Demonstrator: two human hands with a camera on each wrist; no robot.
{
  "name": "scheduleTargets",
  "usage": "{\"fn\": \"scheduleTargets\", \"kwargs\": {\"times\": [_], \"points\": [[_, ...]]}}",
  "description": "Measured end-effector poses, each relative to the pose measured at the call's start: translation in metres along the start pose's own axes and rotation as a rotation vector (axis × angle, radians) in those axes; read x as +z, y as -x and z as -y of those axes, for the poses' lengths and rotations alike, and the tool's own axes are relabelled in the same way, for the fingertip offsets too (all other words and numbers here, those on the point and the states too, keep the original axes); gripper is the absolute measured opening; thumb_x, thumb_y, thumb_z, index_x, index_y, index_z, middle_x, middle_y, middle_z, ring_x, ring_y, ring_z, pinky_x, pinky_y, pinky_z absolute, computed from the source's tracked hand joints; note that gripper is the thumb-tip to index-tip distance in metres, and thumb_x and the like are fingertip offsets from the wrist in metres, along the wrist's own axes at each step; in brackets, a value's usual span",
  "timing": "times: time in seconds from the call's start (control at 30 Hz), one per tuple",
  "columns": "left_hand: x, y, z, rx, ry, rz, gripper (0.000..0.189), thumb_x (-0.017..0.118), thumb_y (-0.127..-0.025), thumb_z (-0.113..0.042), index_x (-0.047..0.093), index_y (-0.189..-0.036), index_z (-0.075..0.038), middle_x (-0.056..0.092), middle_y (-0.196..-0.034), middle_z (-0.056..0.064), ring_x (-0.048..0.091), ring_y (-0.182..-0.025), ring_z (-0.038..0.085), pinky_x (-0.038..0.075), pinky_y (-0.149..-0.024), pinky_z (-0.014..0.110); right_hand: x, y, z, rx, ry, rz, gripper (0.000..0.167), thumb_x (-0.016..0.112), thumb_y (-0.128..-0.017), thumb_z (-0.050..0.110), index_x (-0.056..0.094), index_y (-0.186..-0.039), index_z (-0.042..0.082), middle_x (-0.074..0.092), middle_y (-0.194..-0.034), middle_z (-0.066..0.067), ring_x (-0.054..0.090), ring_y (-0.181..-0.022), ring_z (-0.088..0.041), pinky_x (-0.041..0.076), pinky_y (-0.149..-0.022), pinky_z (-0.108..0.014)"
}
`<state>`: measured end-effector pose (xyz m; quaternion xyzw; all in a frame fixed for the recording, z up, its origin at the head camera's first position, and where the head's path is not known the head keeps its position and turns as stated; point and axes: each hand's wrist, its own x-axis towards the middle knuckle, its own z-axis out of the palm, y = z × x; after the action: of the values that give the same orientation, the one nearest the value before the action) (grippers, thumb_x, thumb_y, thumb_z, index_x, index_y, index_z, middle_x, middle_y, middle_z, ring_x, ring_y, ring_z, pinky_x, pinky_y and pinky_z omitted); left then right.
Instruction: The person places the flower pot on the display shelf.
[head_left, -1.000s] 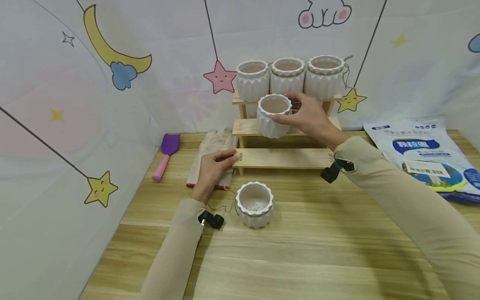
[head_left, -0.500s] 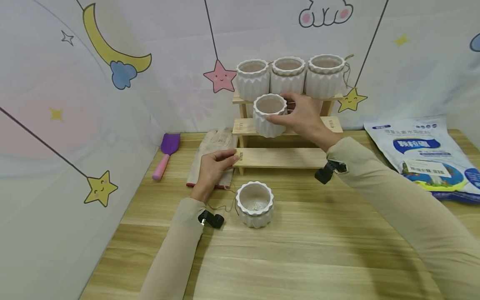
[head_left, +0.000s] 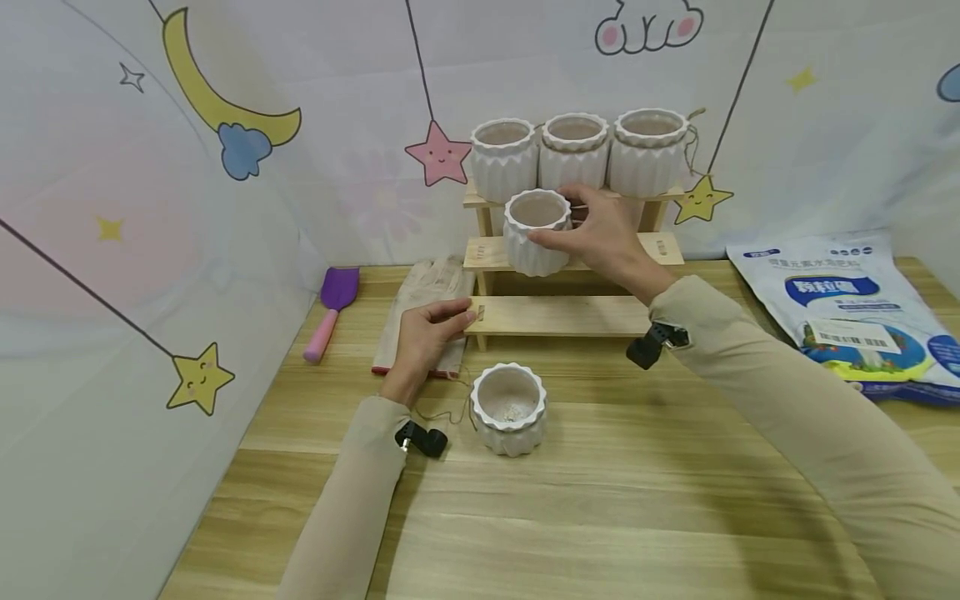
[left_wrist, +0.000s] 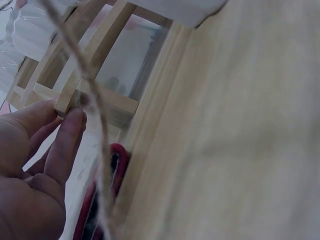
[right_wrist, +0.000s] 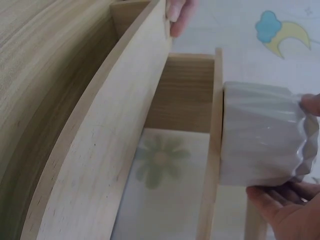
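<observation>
A white fluted ceramic flower pot (head_left: 537,237) is at the left part of the middle step of a three-tier wooden plant stand (head_left: 570,315). My right hand (head_left: 609,240) grips this pot from its right side, thumb in front and fingers behind. In the right wrist view the pot's base (right_wrist: 235,135) meets the edge of the step. My left hand (head_left: 426,337) pinches the left end of the lowest step; the left wrist view has thumb and fingers (left_wrist: 65,145) on the board's end. Another white pot (head_left: 510,410) with twine stands on the table in front, a few pale bits inside.
Three matching pots (head_left: 574,154) line the top step. Left of the stand lie cloth gloves (head_left: 427,287) and a purple shovel (head_left: 340,287) with a pink handle. A printed white bag (head_left: 840,300) lies at the right. A patterned cloth (head_left: 360,100) hangs behind.
My right hand has moved the pot a little to the left along the middle step, mostly in the first half second. My left hand stays on the lowest step.
</observation>
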<state>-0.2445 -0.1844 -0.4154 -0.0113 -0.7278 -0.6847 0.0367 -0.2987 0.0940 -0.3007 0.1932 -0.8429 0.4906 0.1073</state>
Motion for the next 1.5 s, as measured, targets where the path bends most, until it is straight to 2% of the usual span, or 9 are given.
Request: {"fn": "scheduleTargets", "kwargs": {"times": [0.2,0.43,0.67,0.7,0.83,0.97,1.23,1.37,1.5], "points": [[0.000,0.000,0.001,0.008,-0.013,0.004,0.028,0.082,-0.095,-0.004,0.078,-0.120,0.006,0.077,-0.118,0.018,0.073,-0.088,0.008,0.063,-0.077,0.023,0.000,0.001,0.001,0.001,-0.003,0.010,0.064,0.092,-0.085,0.023,0.064,-0.136,-0.003,0.070,-0.127,-0.018,0.069,-0.113,-0.030,0.055,-0.086,-0.025],[0.001,0.000,0.000,0.000,-0.005,-0.005,0.028,0.082,-0.094,-0.004,0.077,-0.121,0.006,0.077,-0.117,0.016,0.073,-0.087,0.007,0.063,-0.077,0.023,0.000,0.002,-0.001,0.029,-0.023,0.027,0.068,0.091,-0.087,0.027,0.061,-0.142,-0.001,0.068,-0.133,-0.016,0.066,-0.119,-0.029,0.058,-0.095,-0.037],[-0.003,-0.003,0.007,0.049,-0.005,0.005,0.025,0.086,-0.092,-0.009,0.081,-0.114,0.001,0.079,-0.111,0.013,0.074,-0.087,0.012,0.064,-0.072,0.024,0.000,0.004,-0.002,0.050,-0.044,0.039,0.075,0.091,-0.088,0.029,0.056,-0.148,0.000,0.064,-0.141,-0.016,0.063,-0.128,-0.031,0.057,-0.103,-0.044],[-0.005,-0.005,0.012,0.061,0.014,0.012,0.025,0.088,-0.090,-0.011,0.082,-0.112,0.000,0.080,-0.109,0.011,0.074,-0.086,0.012,0.063,-0.071,0.023,0.000,0.004,-0.002,0.050,-0.045,0.039,0.075,0.091,-0.088,0.029,0.056,-0.148,0.000,0.064,-0.141,-0.016,0.063,-0.128,-0.031,0.057,-0.104,-0.044],[-0.004,-0.005,0.012,0.059,0.017,0.011,0.025,0.088,-0.090,-0.011,0.082,-0.112,0.000,0.080,-0.109,0.012,0.074,-0.086,0.012,0.064,-0.071,0.024,-0.001,0.007,0.000,0.048,-0.075,0.040,0.077,0.091,-0.089,0.026,0.053,-0.150,-0.003,0.062,-0.143,-0.019,0.061,-0.131,-0.033,0.054,-0.109,-0.041],[0.000,0.001,0.002,0.021,-0.021,-0.009,0.027,0.083,-0.094,-0.005,0.079,-0.118,0.005,0.078,-0.115,0.015,0.073,-0.086,0.008,0.063,-0.074,0.023,-0.006,0.013,0.003,0.046,-0.091,0.013,0.081,0.091,-0.089,0.025,0.049,-0.152,-0.005,0.058,-0.147,-0.022,0.057,-0.136,-0.035,0.048,-0.115,-0.038],[0.001,0.001,0.000,-0.006,-0.021,-0.014,0.027,0.083,-0.095,-0.005,0.078,-0.120,0.005,0.078,-0.116,0.015,0.073,-0.085,0.007,0.063,-0.075,0.022,-0.019,0.031,0.007,0.070,-0.084,-0.024,0.087,0.090,-0.090,0.036,0.045,-0.157,0.002,0.055,-0.151,-0.015,0.053,-0.141,-0.032,0.045,-0.118,-0.035],[0.001,0.001,0.000,-0.001,-0.021,-0.011,0.027,0.082,-0.095,-0.005,0.078,-0.120,0.005,0.078,-0.116,0.016,0.073,-0.085,0.007,0.063,-0.075,0.023,-0.022,0.039,0.007,0.062,-0.122,-0.027,0.084,0.089,-0.090,0.032,0.047,-0.156,0.002,0.055,-0.152,-0.016,0.053,-0.140,-0.031,0.045,-0.117,-0.035],[0.001,0.002,0.000,-0.003,-0.017,-0.015,0.028,0.082,-0.095,-0.005,0.078,-0.120,0.005,0.078,-0.116,0.015,0.073,-0.086,0.007,0.063,-0.075,0.023,-0.022,0.047,0.005,0.010,-0.170,-0.033,0.075,0.088,-0.092,0.021,0.049,-0.153,-0.002,0.055,-0.150,-0.020,0.053,-0.140,-0.032,0.046,-0.116,-0.035]]}}
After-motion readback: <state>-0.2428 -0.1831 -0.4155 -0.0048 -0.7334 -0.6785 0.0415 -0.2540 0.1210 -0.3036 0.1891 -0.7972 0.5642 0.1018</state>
